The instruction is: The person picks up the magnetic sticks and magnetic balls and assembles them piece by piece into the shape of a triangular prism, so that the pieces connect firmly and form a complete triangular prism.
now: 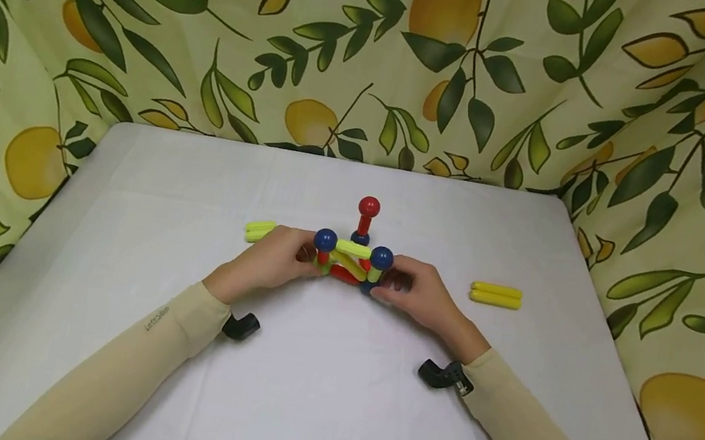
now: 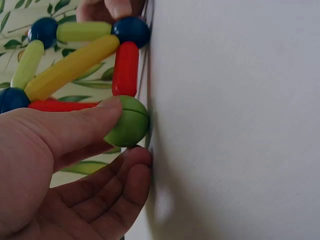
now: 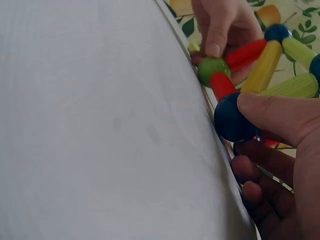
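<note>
A frame of magnetic rods and balls stands on the table between the two hands. My left hand [image 1: 271,259] pinches the green ball [image 2: 131,125] at its lower left corner, thumb on top of the ball. At the lower right corner my right hand [image 1: 424,294] grips a blue ball [image 3: 231,119] between thumb and fingers. A red rod [image 2: 125,69] links these two balls. Across the front face runs a yellow diagonal rod [image 2: 72,67], below a yellow-green top rod [image 1: 354,248]. Behind, a red ball [image 1: 369,206] tops an upright red rod [image 1: 364,225].
Two yellow rods [image 1: 496,295] lie side by side to the right of the right hand. Yellow-green rods [image 1: 259,230] lie at the left, partly hidden by the left hand. A fruit-patterned cloth [image 1: 246,60] hangs around the white table [image 1: 320,403].
</note>
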### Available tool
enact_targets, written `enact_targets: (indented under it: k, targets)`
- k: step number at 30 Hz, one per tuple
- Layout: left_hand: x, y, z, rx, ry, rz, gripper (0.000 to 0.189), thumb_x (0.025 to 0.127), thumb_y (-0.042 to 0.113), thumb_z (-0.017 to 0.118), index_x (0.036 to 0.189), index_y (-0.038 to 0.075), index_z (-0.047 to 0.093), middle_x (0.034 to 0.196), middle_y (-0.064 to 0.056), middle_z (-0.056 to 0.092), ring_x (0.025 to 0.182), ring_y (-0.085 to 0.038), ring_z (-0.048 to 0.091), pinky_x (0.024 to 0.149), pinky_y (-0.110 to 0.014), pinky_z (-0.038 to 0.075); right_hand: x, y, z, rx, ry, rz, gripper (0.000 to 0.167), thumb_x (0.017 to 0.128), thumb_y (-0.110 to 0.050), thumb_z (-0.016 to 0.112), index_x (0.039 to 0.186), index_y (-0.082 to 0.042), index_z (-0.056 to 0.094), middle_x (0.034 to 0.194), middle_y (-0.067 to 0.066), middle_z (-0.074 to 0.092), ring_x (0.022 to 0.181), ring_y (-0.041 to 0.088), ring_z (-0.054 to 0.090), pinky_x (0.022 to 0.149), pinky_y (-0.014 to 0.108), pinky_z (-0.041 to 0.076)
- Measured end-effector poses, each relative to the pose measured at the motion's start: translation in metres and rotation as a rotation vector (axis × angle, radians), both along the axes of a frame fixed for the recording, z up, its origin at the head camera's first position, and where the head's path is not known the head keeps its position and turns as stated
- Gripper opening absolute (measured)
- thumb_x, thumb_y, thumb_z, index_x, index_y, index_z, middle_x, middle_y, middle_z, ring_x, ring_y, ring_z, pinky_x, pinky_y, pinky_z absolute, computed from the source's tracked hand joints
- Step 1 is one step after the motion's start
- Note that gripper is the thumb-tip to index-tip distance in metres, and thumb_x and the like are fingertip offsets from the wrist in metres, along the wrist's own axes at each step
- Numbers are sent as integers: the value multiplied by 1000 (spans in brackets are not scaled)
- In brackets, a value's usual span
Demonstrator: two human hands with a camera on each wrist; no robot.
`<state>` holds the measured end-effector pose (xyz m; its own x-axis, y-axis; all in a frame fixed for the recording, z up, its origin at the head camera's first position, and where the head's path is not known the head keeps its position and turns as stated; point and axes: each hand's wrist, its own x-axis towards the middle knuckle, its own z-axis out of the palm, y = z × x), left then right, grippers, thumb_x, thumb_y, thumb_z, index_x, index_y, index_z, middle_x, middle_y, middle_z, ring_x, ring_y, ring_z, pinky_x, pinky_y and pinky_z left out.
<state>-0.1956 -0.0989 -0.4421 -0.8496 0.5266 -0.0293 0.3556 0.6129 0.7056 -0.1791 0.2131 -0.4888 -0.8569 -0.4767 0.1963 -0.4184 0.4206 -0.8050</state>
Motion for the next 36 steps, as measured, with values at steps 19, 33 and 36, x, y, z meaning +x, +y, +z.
enact_targets:
  k: [19,33,36]
  targets:
    - [-53,10,1,-50,-76,39,28,103,8,71,129,-1,74,122,-14,75,112,-31,70,101,-47,55,21,-32,28,269,53,201,45,98,-19,79,140,-10,69,111,-8,71,90,10,61,80,32,56]
    - [-64,14,-4,34,-114,48,31,105,4,65,135,5,75,128,-15,73,115,-31,70,102,-46,56,32,-66,38,412,69,233,65,99,-25,78,156,-4,55,104,-5,64,77,9,55,74,29,52]
    - [-63,15,-4,60,-104,37,31,106,5,65,135,4,74,128,-15,74,118,-32,69,106,-46,54,32,-66,36,404,67,228,65,100,-24,77,158,-5,53,107,-5,63,78,9,55,74,28,52]
